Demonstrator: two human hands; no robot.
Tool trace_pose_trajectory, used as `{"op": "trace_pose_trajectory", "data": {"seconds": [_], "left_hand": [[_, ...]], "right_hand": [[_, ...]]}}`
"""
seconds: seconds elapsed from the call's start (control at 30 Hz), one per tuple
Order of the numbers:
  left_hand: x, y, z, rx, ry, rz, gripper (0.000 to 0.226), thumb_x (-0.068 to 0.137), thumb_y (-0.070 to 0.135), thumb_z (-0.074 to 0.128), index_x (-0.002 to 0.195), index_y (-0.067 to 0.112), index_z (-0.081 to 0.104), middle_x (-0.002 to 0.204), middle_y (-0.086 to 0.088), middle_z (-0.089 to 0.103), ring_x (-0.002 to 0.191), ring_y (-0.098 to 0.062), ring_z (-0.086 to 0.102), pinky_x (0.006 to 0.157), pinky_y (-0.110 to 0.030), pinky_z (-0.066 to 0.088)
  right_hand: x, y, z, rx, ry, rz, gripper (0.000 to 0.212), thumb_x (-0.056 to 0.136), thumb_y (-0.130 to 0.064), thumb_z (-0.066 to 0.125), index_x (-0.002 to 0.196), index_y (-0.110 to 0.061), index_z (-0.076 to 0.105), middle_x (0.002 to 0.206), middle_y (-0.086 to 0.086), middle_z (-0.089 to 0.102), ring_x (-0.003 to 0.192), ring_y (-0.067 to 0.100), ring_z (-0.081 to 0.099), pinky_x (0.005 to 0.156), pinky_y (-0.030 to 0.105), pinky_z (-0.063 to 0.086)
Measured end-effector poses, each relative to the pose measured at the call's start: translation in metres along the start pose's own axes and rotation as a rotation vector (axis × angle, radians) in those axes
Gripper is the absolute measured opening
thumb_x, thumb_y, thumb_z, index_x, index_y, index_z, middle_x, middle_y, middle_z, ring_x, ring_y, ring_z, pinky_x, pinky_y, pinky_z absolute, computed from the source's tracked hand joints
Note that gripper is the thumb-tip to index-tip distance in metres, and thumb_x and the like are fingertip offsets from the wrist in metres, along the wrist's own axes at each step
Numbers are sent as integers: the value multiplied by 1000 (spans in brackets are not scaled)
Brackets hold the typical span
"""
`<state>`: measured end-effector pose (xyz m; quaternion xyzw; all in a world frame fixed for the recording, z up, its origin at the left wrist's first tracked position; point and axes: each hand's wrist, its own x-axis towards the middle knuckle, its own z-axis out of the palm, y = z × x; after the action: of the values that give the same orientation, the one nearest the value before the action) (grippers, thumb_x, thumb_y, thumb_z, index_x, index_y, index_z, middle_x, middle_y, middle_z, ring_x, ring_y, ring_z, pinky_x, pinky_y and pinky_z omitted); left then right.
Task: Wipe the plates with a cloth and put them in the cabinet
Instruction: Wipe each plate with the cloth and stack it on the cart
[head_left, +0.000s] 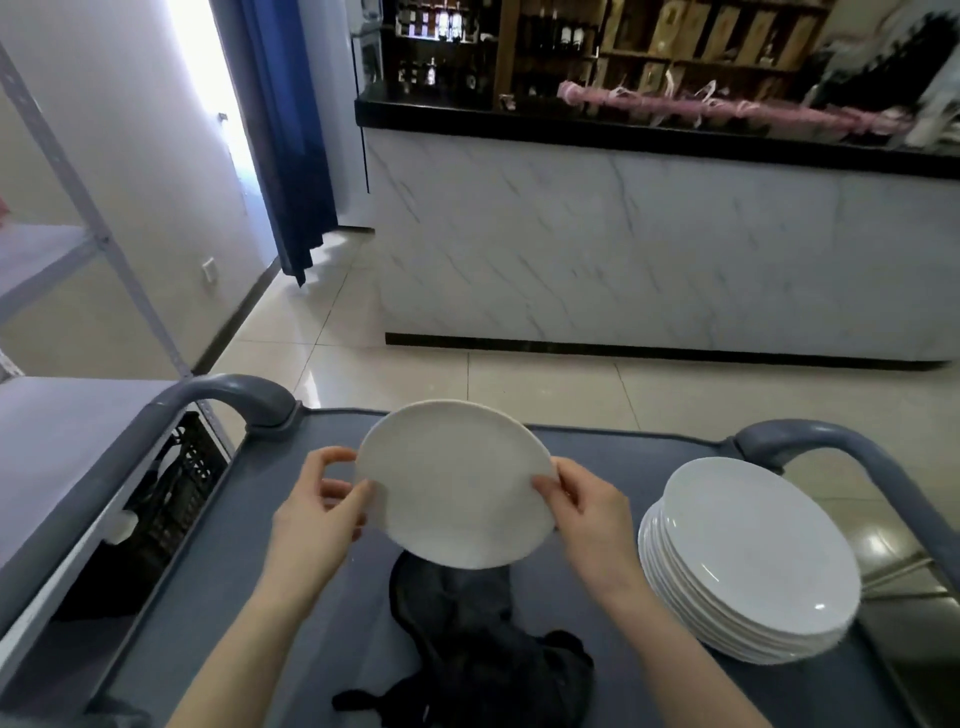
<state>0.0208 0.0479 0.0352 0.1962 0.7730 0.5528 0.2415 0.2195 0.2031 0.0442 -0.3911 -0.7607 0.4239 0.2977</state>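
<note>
— One dark cloth (467, 639) lay nearest, crumpled on the grey worktop (623, 457)?
— Yes. Just above it, the left hand (317, 509) and the right hand (587, 514) held one white plate (454, 483), tilted, with fingers curled on its opposite edges.
— And further away?
— A stack of plates (753, 561) stood at the right, and a marble bar (623, 249) was behind.

Ahead of the right hand (589, 519), across glossy beige floor tiles (519, 384), stands a white marble-look counter (649, 249) with a black top. Wooden shelves (701, 47) with bottles rise behind it. Far beyond the left hand (317, 514) a blue curtain (291, 135) hangs beside a bright doorway (202, 67). Grey metal shelving (47, 441) stands to that hand's left.
</note>
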Motion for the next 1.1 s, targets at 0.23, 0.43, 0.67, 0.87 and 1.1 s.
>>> {"op": "trace_pose_trajectory", "data": {"seconds": [0.23,0.43,0.67,0.87,1.1], "left_hand": [[-2,13,56,5,-129,69,34,90,11,67,102,43,67,98,8,72,90,-17,69,74,-37,59],[-12,29,118,-67,-243,-12,37,85,-2,71,100,32,76,80,2,76,78,-18,74,67,-35,62],[-31,39,207,-105,-308,-59,28,84,3,74,104,23,75,82,3,78,80,-17,76,71,-37,64],[-42,41,269,-86,-417,-116,33,91,0,58,100,26,77,86,5,78,80,-16,76,68,-28,62],[-49,36,313,80,-396,-58,40,86,2,58,96,35,79,80,13,76,80,-15,68,73,-25,54]], "right_hand": [[-13,19,-55,411,19,308,20,93,-8,62,100,-26,67,86,3,76,75,15,71,54,29,57],[-22,52,-115,172,190,283,30,92,-18,63,104,-44,57,87,-3,73,79,15,70,59,37,60],[-17,101,-185,-24,318,342,30,89,-8,64,114,-24,68,88,-14,64,77,15,64,53,29,54],[-14,143,-226,-103,326,447,38,90,-8,58,125,-21,65,95,1,68,82,20,61,69,32,48],[-10,174,-252,-200,289,473,21,85,-4,57,92,-19,70,84,14,62,77,29,57,61,27,38]]}}
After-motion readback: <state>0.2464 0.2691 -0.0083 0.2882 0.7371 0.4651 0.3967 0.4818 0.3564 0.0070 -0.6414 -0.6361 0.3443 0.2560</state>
